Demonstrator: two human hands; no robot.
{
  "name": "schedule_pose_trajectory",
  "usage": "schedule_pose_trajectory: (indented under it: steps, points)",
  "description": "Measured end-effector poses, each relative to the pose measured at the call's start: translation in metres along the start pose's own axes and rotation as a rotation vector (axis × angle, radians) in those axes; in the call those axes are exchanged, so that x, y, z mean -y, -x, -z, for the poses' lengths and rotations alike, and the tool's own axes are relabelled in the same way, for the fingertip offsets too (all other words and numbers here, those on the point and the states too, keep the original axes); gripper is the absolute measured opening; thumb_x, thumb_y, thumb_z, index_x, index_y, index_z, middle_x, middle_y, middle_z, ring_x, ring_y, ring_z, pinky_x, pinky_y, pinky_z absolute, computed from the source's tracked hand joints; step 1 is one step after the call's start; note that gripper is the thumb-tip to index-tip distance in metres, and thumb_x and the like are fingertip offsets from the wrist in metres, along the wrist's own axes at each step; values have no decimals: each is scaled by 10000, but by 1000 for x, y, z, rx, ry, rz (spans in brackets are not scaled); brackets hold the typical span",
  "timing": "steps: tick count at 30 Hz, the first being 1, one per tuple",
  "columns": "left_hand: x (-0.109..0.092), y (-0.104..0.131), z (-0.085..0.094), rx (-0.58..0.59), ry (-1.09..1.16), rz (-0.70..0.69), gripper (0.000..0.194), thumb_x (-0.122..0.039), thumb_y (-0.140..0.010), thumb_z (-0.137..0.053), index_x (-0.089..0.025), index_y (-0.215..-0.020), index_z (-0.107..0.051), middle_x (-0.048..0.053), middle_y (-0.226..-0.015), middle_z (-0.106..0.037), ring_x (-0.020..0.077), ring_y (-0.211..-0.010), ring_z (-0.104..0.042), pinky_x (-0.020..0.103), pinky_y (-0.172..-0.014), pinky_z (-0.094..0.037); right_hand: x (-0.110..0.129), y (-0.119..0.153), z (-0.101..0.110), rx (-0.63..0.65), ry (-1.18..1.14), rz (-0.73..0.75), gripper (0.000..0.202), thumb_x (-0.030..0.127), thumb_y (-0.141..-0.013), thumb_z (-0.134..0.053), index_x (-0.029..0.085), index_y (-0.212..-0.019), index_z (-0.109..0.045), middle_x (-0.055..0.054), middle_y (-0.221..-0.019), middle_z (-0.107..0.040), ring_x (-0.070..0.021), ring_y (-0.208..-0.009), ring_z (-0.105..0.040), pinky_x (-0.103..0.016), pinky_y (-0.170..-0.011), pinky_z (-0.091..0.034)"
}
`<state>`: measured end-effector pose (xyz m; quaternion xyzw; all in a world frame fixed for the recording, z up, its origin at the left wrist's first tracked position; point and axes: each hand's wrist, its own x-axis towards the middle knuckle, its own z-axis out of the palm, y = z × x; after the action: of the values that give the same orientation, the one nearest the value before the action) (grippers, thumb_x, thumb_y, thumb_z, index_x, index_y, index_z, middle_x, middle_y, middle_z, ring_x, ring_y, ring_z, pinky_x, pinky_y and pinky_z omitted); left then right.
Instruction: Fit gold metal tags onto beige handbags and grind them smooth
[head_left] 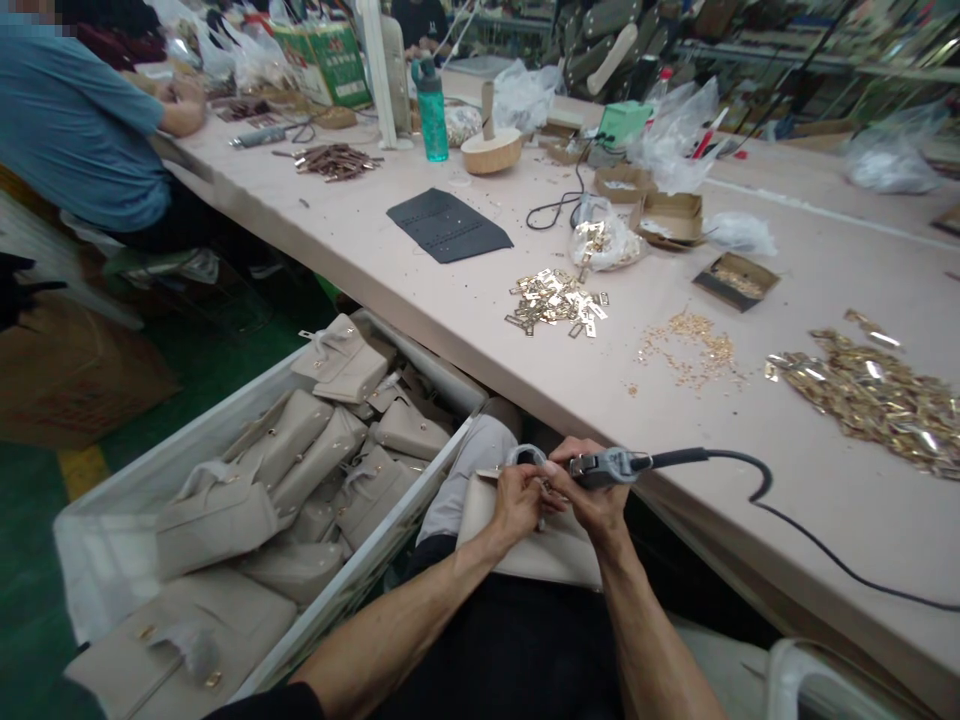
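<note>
Beige bag (559,555) across the lap (459,485)

Room between dark mat (448,226) and metal pile (553,300) — tool cable (761,480) (curving) obstructs near right.

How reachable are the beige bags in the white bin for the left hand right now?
Probably yes: the open bin stands beside the lap on the left hand's side, nothing covering its beige bags. That hand is busy at another bag, though.

The count recorded one teal bottle (433,115), one dark sheet (448,226), one white bin (94,565), one brown-strip pile (335,162) and three gold-piece piles (881,390).
</note>
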<state>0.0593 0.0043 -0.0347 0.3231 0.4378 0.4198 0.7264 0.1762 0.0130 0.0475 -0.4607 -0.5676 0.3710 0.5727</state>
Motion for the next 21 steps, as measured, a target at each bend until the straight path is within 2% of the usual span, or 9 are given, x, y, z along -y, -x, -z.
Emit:
schedule_pose_trajectory:
  steps: [4, 7, 9, 11, 15, 17, 18, 19, 21]
  points:
    - [-4, 0, 0, 16, 7, -17, 463, -548, -813, -726, -101, -933, -704, 83, -651, -713, 236, -554, -731, 279, -512, -580, 12, -4, 7, 146, -110, 15, 109, 200, -778, -843, 189, -824, -745, -25, -735, -664, -162, -646, -601, -292, -606, -481]
    - [-5, 1, -1, 23, 25, 35, 434, -486, -803, -715, -93, -985, -694, 105, -731, -745, 242, -595, -752, 273, -527, -584, 33, -9, 20, 95, -376, 51, 119, 213, -777, -807, 209, -876, -742, -14, -717, -646, -158, -588, -585, -296, -558, -482]
    - [-4, 2, -1, 18, 41, 69, 412, -450, -815, -683, -83, -1002, -682, 137, -810, -762, 249, -651, -772, 275, -559, -595, 45, -16, 36, -38, -573, 53, 137, 237, -772, -767, 218, -899, -719, 14, -711, -613, -110, -500, -502, -270, -515, -459]
    - [-4, 3, 2, 22, 55, 74, 409, -412, -819, -668, -75, -1050, -673, 161, -906, -770, 255, -733, -789, 287, -623, -617, 51, -27, 59, -213, -667, 24, 151, 221, -740, -750, 200, -874, -686, 29, -728, -592, -70, -470, -432, -243, -505, -448]
    - [-10, 4, 7, 66, -79, -69, 402, -360, -801, -720, -92, -1100, -701, 140, -989, -768, 228, -775, -787, 285, -690, -632, 41, -59, 112, -607, -670, -37, 263, 155, -610, -769, 175, -782, -572, 43, -766, -571, -51, -532, -456, -208, -556, -479]
    - [-15, 11, 6, 54, -213, -156, 347, -383, -823, -722, -108, -1035, -739, 119, -936, -779, 210, -704, -773, 277, -639, -632, 35, -69, 131, -754, -550, -57, 318, 188, -578, -763, 193, -782, -519, 77, -730, -538, -48, -530, -458, -191, -564, -480]
    - [-18, 17, 5, 41, -275, -184, 334, -407, -835, -723, -120, -1004, -752, 110, -904, -785, 211, -677, -767, 279, -611, -633, 33, -71, 137, -836, -414, -82, 322, 232, -590, -750, 206, -772, -486, 92, -691, -512, -56, -521, -460, -193, -559, -478]
    - [-22, 23, 4, 4, -323, -225, 338, -444, -838, -728, -135, -972, -759, 94, -859, -789, 216, -643, -760, 283, -571, -633, 31, -72, 142, -924, -216, -146, 314, 307, -626, -723, 224, -773, -458, 96, -660, -500, -81, -525, -487, -210, -558, -485]
    - [-33, 33, 5, -24, -411, -298, 369, -504, -841, -743, -167, -990, -767, 77, -866, -806, 240, -657, -773, 328, -611, -671, 24, -73, 152, -1025, -42, -171, 311, 378, -647, -729, 234, -772, -483, 63, -629, -536, -154, -569, -570, -276, -572, -514]
